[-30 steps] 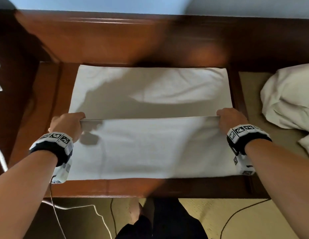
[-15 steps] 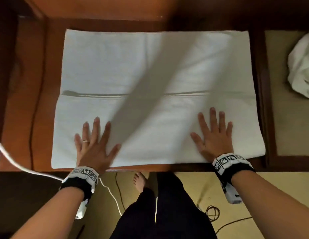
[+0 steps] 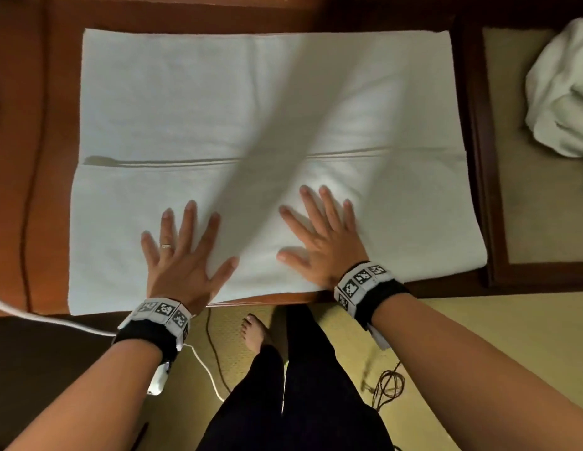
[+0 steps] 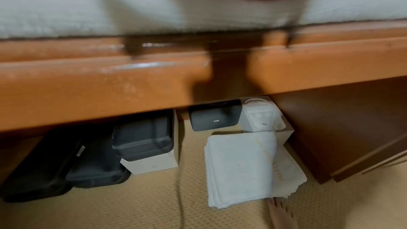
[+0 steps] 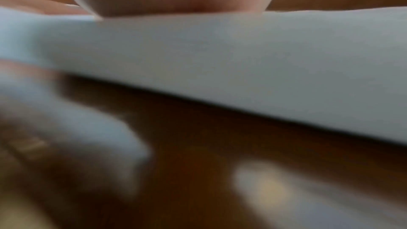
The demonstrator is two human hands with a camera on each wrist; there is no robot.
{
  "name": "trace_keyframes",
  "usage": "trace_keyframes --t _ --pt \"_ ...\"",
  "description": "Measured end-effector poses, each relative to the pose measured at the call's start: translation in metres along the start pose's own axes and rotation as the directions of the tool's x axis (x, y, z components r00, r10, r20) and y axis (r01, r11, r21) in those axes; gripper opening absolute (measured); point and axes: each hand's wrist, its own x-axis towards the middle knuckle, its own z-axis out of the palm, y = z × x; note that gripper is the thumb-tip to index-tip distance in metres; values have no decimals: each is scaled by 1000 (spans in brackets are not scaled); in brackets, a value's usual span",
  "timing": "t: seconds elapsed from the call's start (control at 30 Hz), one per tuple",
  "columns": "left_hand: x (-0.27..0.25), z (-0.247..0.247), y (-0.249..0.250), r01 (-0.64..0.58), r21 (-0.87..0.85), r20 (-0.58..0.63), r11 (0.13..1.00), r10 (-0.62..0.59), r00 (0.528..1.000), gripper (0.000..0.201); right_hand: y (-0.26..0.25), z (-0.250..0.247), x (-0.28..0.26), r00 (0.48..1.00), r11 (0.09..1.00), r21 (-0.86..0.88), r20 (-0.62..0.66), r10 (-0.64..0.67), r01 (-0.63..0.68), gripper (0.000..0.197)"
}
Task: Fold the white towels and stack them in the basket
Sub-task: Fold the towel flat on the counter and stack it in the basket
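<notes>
The white towel (image 3: 267, 109) lies spread on the wooden table (image 3: 33, 157), its near half folded over. The left hand (image 3: 181, 255) and right hand (image 3: 322, 236) press flat on that flap at 6 o'clock, fingers straight and splayed, grasping nothing. A crumpled towel (image 3: 560, 92) sits at 2 o'clock. A folded cloth (image 4: 246, 168) and black cases (image 4: 141, 140) lie under the table.

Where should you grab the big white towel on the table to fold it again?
Probably at its two short ends. The white towel lies flat on the wooden table, its near part already folded over, with that flap's edge running across the middle. The left hand and right hand press it flat, fingers spread. Pinch the right end's corners from the right side and carry them leftward.
</notes>
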Motion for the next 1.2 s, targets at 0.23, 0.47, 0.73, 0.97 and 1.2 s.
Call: trace_keyframes --t 0.23,0.47,0.73,0.97,1.2 --pt "2 -17 13 126 -29 57 992 -124 991 89 139 -35 -10 817 822 83 203 540 -563 82" --pt "12 -21 62 -223 28 60 974 221 973 80 79 -25 -36 969 977 19 133 206 -211 77" --pt "16 -37 -46 333 -21 59 943 -332 942 86 69 -5 -43 972 981 10 137 192 -195 77" --pt "16 -38 -22 0 43 71 999 -3 997 90 81 -21 -37 941 957 19 190 281 -289 85" --pt "-12 -30 -26 126 12 140 992 -126 982 109 73 -24 -62 876 913 48 305 373 -405 93"
